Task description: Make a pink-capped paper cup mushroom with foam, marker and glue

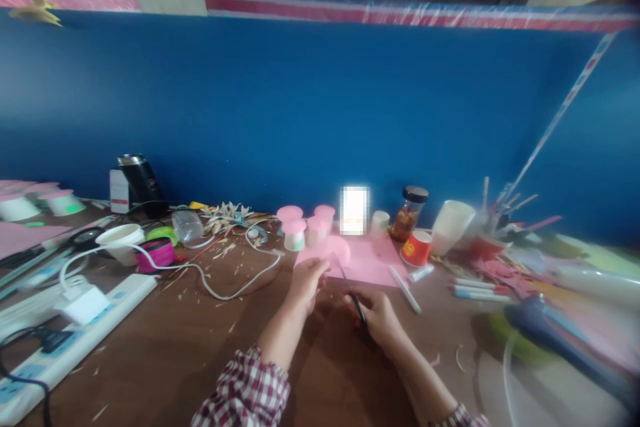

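Note:
My left hand (306,280) pinches a round pink paper piece (334,250) and holds it up over the brown table (165,340). My right hand (376,315) is closed on scissors (350,285), whose blades point up into the pink piece. Behind it a pink paper sheet (367,260) lies flat on the table. Both sleeves are checked red and white.
Small pink-topped cups (305,225) stand behind the sheet, with a jar (409,213), a red paper cup (417,248) and a white cup (451,225) to the right. Pens (475,288) lie right. A white power strip (75,337), cable (220,283) and bowl (120,240) sit left. A blue wall stands behind.

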Action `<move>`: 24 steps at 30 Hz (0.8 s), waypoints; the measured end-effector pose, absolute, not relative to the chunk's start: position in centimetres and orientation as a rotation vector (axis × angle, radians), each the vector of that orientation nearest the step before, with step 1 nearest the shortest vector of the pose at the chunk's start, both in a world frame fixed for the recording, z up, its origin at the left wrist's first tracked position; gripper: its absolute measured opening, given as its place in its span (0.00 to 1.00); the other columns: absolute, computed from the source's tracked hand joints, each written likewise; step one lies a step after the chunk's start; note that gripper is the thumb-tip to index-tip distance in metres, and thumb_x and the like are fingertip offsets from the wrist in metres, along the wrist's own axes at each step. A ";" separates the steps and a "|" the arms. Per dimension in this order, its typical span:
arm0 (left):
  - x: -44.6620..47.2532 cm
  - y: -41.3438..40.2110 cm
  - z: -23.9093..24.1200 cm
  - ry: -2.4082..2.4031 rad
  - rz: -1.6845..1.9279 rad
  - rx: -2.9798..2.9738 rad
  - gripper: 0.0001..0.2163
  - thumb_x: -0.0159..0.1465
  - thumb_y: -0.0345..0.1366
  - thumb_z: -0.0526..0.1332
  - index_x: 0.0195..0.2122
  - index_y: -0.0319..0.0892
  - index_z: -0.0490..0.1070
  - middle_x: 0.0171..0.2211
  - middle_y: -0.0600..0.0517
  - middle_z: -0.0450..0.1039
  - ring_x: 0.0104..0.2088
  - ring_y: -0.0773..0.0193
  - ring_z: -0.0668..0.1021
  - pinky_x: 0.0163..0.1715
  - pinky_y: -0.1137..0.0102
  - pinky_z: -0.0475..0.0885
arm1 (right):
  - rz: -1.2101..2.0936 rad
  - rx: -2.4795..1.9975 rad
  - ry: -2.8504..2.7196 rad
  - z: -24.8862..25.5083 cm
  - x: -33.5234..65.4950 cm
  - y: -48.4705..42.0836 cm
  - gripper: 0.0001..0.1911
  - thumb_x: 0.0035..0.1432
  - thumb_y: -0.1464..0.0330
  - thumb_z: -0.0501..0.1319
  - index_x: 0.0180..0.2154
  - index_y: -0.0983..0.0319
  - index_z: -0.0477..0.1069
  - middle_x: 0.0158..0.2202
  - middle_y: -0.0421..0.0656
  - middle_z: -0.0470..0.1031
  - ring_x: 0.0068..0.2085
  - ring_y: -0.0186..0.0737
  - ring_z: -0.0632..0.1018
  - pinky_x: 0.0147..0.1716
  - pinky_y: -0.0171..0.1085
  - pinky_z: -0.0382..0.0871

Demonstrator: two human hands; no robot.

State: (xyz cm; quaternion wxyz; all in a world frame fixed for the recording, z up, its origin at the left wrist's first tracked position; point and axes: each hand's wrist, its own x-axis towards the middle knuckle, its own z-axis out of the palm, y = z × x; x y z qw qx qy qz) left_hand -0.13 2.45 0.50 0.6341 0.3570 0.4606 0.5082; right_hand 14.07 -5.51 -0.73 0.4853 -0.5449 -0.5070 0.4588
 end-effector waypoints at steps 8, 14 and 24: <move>-0.2 2.4 0.5 1.045 1.167 0.805 0.10 0.45 0.37 0.68 0.21 0.37 0.71 0.15 0.57 0.65 0.16 0.76 0.64 0.17 0.79 0.55 | 1.107 -1.371 -1.245 -0.8 13.8 -5.7 0.23 0.47 0.53 0.64 0.36 0.66 0.76 0.15 0.34 0.63 0.17 0.30 0.63 0.16 0.31 0.57; -0.2 2.6 0.4 1.048 1.219 0.798 0.08 0.44 0.35 0.67 0.22 0.37 0.70 0.20 0.55 0.69 0.18 0.75 0.66 0.17 0.79 0.58 | 0.652 -1.555 -1.612 -1.1 14.2 -5.9 0.18 0.50 0.60 0.63 0.43 0.59 0.75 0.25 0.39 0.74 0.26 0.37 0.73 0.26 0.33 0.63; -0.9 2.8 1.3 1.050 1.268 0.707 0.14 0.44 0.38 0.68 0.29 0.39 0.69 0.23 0.57 0.70 0.19 0.77 0.68 0.19 0.80 0.60 | 0.401 -1.829 -1.511 -0.4 15.0 -5.8 0.11 0.51 0.59 0.61 0.37 0.56 0.68 0.25 0.37 0.75 0.26 0.40 0.75 0.24 0.32 0.59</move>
